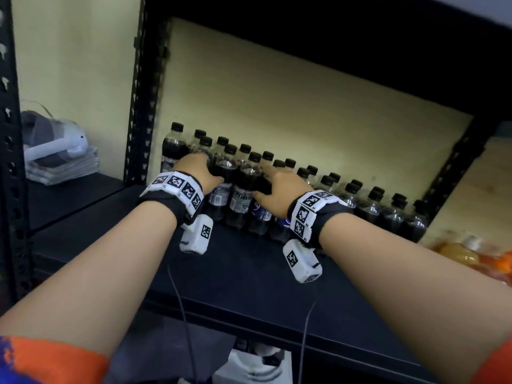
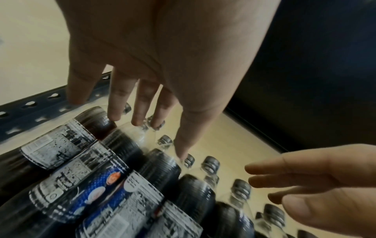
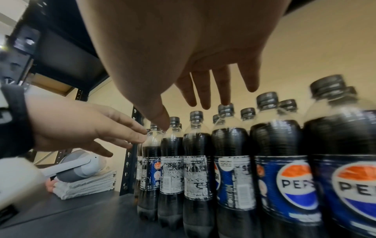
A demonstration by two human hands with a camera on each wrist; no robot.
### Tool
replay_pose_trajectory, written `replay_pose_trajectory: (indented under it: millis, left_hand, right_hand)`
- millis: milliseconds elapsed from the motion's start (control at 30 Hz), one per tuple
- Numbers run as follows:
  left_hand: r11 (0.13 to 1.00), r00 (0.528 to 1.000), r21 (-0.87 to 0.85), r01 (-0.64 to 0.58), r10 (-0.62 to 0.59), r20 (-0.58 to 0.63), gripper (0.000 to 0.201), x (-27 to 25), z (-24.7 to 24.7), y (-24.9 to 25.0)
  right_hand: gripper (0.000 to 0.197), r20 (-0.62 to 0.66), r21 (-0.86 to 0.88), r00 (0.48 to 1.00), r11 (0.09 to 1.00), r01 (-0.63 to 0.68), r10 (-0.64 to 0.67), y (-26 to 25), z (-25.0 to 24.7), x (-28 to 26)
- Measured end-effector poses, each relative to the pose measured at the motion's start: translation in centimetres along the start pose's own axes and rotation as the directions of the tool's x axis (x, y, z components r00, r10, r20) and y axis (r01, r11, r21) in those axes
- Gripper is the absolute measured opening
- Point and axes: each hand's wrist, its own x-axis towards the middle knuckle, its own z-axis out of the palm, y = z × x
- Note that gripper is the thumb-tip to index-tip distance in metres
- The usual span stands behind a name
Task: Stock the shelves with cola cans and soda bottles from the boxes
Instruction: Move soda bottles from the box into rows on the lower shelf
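Pepsi bottles (image 1: pixel 243 200) are stood upright in two rows at back of black shelf (image 1: pixel 249 273); left hand (image 1: pixel 198 173) & right hand (image 1: pixel 282 187) are held over them w/ fingers straight, nothing gripped

My head camera looks forward and down onto the shelf (image 1: pixel 249 261) from arm's reach, both forearms in frame. Each wrist camera sits under its palm, very near, facing along the fingers toward the back wall. All three views share the rows of cola bottles (image 1: pixel 368 206) (image 2: pixel 122 185) (image 3: pixel 234 169).
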Motion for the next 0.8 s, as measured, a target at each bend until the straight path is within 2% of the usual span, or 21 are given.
replay_pose_trajectory:
  millis: [100, 167, 267, 367, 533, 667, 800]
  left_hand:
    - [0.997, 0.996, -0.006, -0.082, 0.082, 0.037, 0.057, -2.6, 0.1, 1.5]
    - [0.994, 0.992, 0.021, -0.107, 0.105, 0.076, 0.067, -4.5, 0.3, 2.5]
    - [0.981, 0.98, 0.064, -0.183, 0.177, 0.095, 0.061, -7.5, 0.8, 3.7]
    - [0.965, 0.96, 0.097, -0.244, 0.227, 0.161, 0.057, -10.7, 1.5, 4.1]
    - [0.952, 0.919, 0.13, -0.277, 0.223, 0.324, 0.057, -16.8, 2.5, 3.7]
    - [0.951, 0.879, 0.154, -0.267, 0.175, 0.443, 0.057, -21.7, 3.1, 2.9]
    - [0.953, 0.82, 0.17, -0.252, 0.117, 0.561, 0.05, -25.5, 4.2, 2.1]
  right_hand:
    - [0.059, 0.028, 0.028, 1.0, 0.999, -0.016, 0.015, 1.0, -1.0, -2.7]
    - [0.058, 0.043, 0.052, 0.998, 0.998, -0.038, 0.036, 1.5, -1.2, -4.6]
    - [0.064, 0.092, 0.087, 0.994, 0.994, -0.071, 0.063, 2.2, -1.3, -7.6]
    - [0.065, 0.124, 0.135, 0.99, 0.987, -0.083, 0.066, 2.7, -1.3, -11.2]
    - [0.072, 0.219, 0.237, 0.972, 0.962, -0.134, 0.081, 3.2, -1.2, -17.1]
    - [0.071, 0.316, 0.286, 0.946, 0.944, -0.163, 0.067, 3.0, -0.1, -21.7]
    - [0.059, 0.486, 0.293, 0.874, 0.94, -0.172, 0.008, 2.7, 1.7, -25.8]
